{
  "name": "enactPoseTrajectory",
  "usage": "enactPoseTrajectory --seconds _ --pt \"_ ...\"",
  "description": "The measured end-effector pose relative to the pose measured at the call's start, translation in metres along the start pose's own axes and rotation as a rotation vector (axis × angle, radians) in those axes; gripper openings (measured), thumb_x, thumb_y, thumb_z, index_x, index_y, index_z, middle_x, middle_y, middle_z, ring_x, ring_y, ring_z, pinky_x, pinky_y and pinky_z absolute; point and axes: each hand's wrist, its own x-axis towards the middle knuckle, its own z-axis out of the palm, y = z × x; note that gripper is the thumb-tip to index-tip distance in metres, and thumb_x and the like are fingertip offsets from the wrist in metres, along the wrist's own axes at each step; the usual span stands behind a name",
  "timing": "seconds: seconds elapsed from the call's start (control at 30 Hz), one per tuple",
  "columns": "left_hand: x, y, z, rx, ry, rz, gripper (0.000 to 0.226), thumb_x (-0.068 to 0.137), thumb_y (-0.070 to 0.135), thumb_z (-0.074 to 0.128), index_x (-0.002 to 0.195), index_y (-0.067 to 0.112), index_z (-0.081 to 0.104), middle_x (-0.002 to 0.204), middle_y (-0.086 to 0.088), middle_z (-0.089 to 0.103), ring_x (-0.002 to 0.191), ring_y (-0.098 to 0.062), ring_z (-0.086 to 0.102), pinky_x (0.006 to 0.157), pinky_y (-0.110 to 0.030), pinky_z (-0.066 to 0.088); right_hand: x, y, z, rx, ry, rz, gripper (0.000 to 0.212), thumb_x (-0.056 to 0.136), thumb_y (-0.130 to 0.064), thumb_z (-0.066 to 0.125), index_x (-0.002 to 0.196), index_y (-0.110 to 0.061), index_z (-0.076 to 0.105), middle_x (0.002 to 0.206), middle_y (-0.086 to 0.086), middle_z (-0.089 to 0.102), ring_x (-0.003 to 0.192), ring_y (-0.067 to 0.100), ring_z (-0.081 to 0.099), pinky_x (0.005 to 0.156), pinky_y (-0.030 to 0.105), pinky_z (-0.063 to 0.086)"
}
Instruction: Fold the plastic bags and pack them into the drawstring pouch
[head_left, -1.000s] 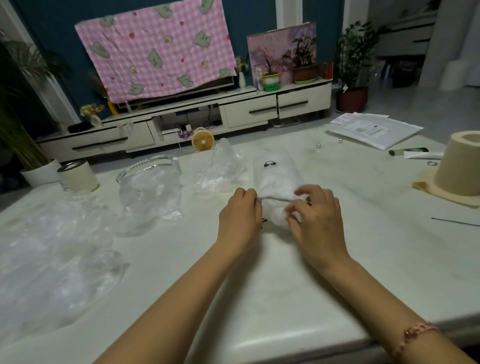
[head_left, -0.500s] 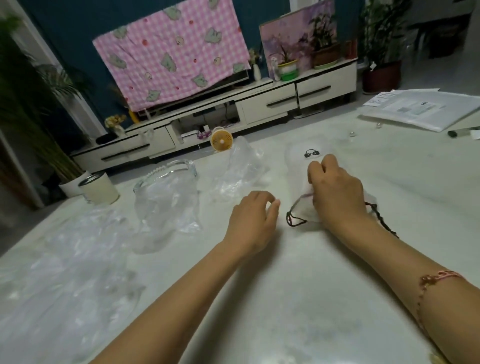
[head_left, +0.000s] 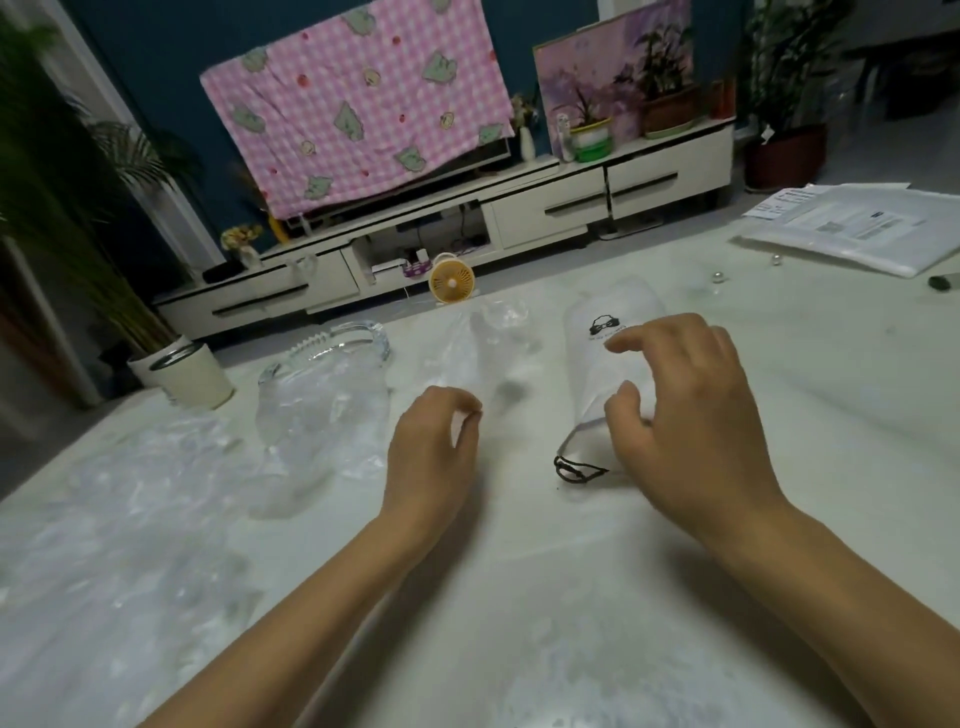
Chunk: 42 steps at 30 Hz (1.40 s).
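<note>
your right hand (head_left: 691, 415) hangs over the near end of the white drawstring pouch (head_left: 602, 364), fingers spread and bent, gripping nothing. whether the thumb touches the fabric, i cannot tell. your left hand (head_left: 431, 452) floats just left of the pouch, fingers loosely curled, with nothing visible in them. the pouch lies on the pale table (head_left: 519, 649), mouth toward you. its black drawstring (head_left: 576, 470) loops out at the near left corner.

the risks, as i judge them:

- **unfolded bags.** at least 3 clear plastic bags lie unfolded: a crumpled bag (head_left: 488, 343) just beyond your left hand, a second bag (head_left: 322, 421) further left, and a large spread bag (head_left: 104, 545) at the far left.
- **hard to see.** clear film on a pale top in dim light is hard to read. you may pinch 2 layers or miss an edge, and the fold goes crooked.
- **springy film.** thin film springs back. release a fold before it is pressed flat and it puffs up, too fat for the narrow mouth.
- **loose pouch.** neither hand holds the pouch. stuffing a bag in with 1 hand would likely slide it across the smooth top or flatten the mouth shut.
- **drawstring.** hook it with a finger and the opening cinches.
- **beads.** 2 small beads (head_left: 719, 278) sit well beyond the pouch, and a sweeping bag could send them rolling.
</note>
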Motion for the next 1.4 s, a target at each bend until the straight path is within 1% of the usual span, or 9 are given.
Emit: enactPoseTrajectory --seconds 0.27,0.47,0.63,0.7,0.87,1.0,1.13,1.23,1.4 --pt "-0.013 0.053 -0.157 -0.509 -0.223 -0.288 0.041 0.087 0.001 0.058 0.112 0.033 0.053 0.090 -0.005 0.061 0.071 -0.009 0.063 0.059 -0.020 0.054 -0.008 -0.029 -0.012 0.769 -0.183 0.173 0.030 0.075 -0.033 0.065 0.104 -0.025 0.057 0.106 -0.010 0.062 0.096 0.011 0.057 0.085 0.013 0.044" --pt "-0.015 0.078 -0.213 -0.610 -0.546 -0.386 0.043 0.071 0.010 0.062 0.112 0.025 0.061 0.082 0.000 0.070 0.080 -0.009 0.066 0.067 -0.014 0.051 -0.042 -0.073 -0.018 1.557 -0.984 0.588 0.108 0.047 -0.062 0.083 0.136 -0.016 0.043 0.132 0.006 0.058 0.123 0.019 0.054 0.102 0.032 0.045" --pt "-0.022 0.083 -0.216 -0.610 -0.625 -0.362 0.036 0.080 -0.001 0.058 0.112 0.018 0.061 0.071 0.001 0.064 0.072 -0.005 0.063 0.064 -0.011 0.048 -0.054 -0.089 -0.018 1.518 -1.287 0.594 0.093 0.052 -0.039 0.090 0.127 0.001 0.051 0.118 0.013 0.057 0.107 0.025 0.056 0.096 0.033 0.046" --pt "-0.022 0.080 -0.219 -0.522 -0.584 -0.332 0.034 0.086 -0.003 0.055 0.110 0.019 0.061 0.073 0.003 0.068 0.072 -0.003 0.064 0.065 -0.011 0.048 -0.052 -0.084 -0.030 1.449 -1.317 0.566 0.057 0.057 -0.020 0.087 0.105 -0.003 0.061 0.098 0.011 0.060 0.090 0.024 0.058 0.083 0.032 0.052" --pt "-0.027 0.064 -0.225 -0.389 -0.429 -0.251 0.026 0.088 -0.001 0.056 0.101 0.021 0.062 0.082 0.007 0.074 0.079 -0.004 0.068 0.074 -0.014 0.052 -0.041 -0.077 -0.057 1.048 -0.922 0.522 0.013 0.077 -0.005 0.072 0.073 -0.008 0.060 0.070 0.005 0.061 0.066 0.015 0.057 0.066 0.026 0.048" --pt "-0.058 0.056 -0.213 -0.292 -0.212 0.049 0.011 0.086 0.014 0.060 0.091 0.022 0.066 0.087 0.011 0.073 0.085 -0.004 0.068 0.082 -0.013 0.049 -0.049 -0.069 -0.066 0.404 -0.175 -0.256 0.016 0.080 0.003 0.063 0.074 -0.010 0.058 0.077 0.003 0.063 0.073 0.017 0.055 0.069 0.031 0.043" --pt "-0.122 0.032 -0.185 -0.056 -0.427 0.227 0.013 0.091 0.027 0.053 0.099 0.035 0.060 0.099 0.021 0.066 0.091 0.006 0.063 0.081 -0.015 0.048 -0.083 -0.036 -0.071 -0.103 -0.316 -0.840 0.020 0.074 0.004 0.057 0.079 -0.014 0.052 0.083 0.005 0.061 0.067 0.022 0.052 0.063 0.029 0.036" --pt "-0.157 0.026 -0.171 0.067 -0.751 0.245 0.026 0.088 0.045 0.041 0.105 0.036 0.058 0.105 0.018 0.061 0.095 0.003 0.056 0.084 -0.016 0.043 -0.113 -0.022 -0.076 -0.105 -0.678 -0.709 0.023 0.073 -0.013 0.056 0.089 -0.027 0.049 0.095 -0.006 0.059 0.077 0.016 0.056 0.065 0.025 0.043" --pt "-0.139 0.059 -0.158 -0.079 -0.347 -0.018 0.019 0.089 0.041 0.040 0.088 0.037 0.059 0.087 0.020 0.060 0.087 0.004 0.052 0.071 -0.009 0.039 -0.100 -0.049 -0.097 0.152 -0.662 -0.267 0.021 0.074 -0.028 0.039 0.079 -0.028 0.060 0.085 -0.014 0.061 0.078 0.006 0.053 0.067 0.021 0.045"
